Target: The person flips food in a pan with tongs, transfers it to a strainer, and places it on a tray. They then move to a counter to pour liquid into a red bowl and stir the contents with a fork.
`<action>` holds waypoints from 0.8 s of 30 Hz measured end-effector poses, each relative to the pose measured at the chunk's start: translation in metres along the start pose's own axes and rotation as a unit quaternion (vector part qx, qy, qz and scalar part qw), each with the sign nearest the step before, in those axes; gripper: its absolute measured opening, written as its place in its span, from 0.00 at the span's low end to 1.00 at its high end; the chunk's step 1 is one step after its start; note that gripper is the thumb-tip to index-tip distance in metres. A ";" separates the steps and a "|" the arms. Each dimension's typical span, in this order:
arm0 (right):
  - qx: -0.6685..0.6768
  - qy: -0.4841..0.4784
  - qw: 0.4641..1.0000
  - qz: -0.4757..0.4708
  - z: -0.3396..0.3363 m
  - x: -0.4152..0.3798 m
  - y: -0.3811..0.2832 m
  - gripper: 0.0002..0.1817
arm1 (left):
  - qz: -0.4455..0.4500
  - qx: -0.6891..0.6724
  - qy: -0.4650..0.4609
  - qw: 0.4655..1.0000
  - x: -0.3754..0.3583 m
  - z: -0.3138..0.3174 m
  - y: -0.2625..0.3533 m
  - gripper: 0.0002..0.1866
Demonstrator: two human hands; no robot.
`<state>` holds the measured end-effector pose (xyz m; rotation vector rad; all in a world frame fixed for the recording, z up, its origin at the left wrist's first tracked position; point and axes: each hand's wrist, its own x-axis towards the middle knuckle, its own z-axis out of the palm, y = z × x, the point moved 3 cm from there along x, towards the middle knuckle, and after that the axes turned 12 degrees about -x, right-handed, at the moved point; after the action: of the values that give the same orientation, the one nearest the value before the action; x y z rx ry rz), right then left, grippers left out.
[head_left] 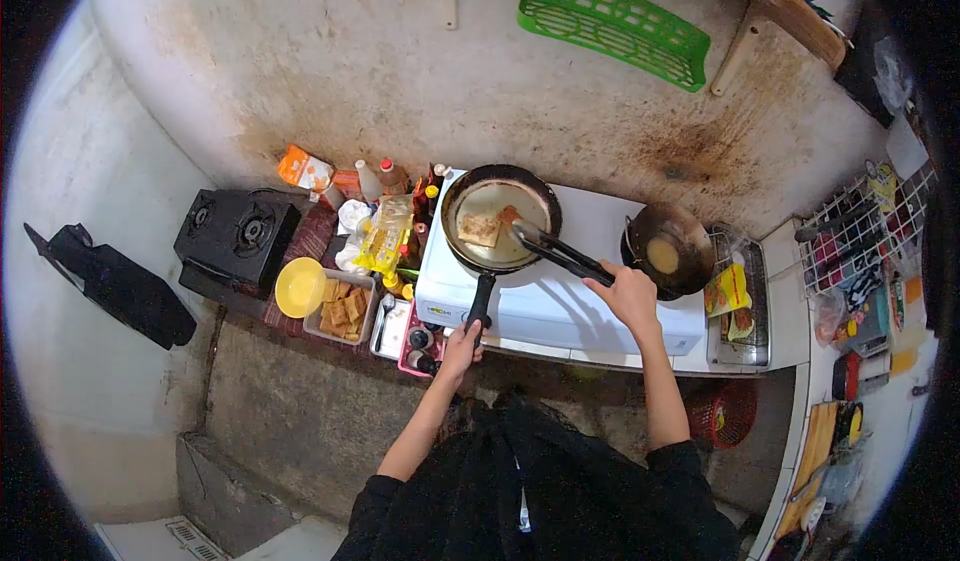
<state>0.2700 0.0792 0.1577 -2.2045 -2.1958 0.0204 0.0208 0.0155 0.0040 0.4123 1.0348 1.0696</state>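
Observation:
A black-rimmed frying pan sits on the white stove, its handle pointing towards me. My left hand is closed around the end of that handle. Inside the pan lies a flat, pale piece of bread with browned patches on top. My right hand grips black tongs that reach leftward over the pan's rim. Their tips are down in the pan at a small reddish-brown patch, right of the bread; what it is cannot be made out.
A dark wok stands on the stove's right side. To the left are an open tub of browned pieces, a yellow lid, a tray with a spoon, bottles and a black two-burner stove. A wire rack sits far right.

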 end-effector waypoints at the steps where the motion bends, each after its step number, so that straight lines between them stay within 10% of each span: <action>1: 0.005 -0.003 1.000 0.005 -0.003 -0.001 0.002 0.24 | -0.001 0.000 -0.001 1.000 0.001 -0.001 -0.001 0.12; 24: 0.046 -0.009 0.999 -0.017 0.036 0.005 -0.029 0.22 | -0.003 -0.011 -0.010 1.000 0.000 -0.001 -0.002 0.13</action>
<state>0.2396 0.0850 0.1231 -2.1275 -2.1934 0.1399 0.0210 0.0149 0.0020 0.4010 1.0041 1.0683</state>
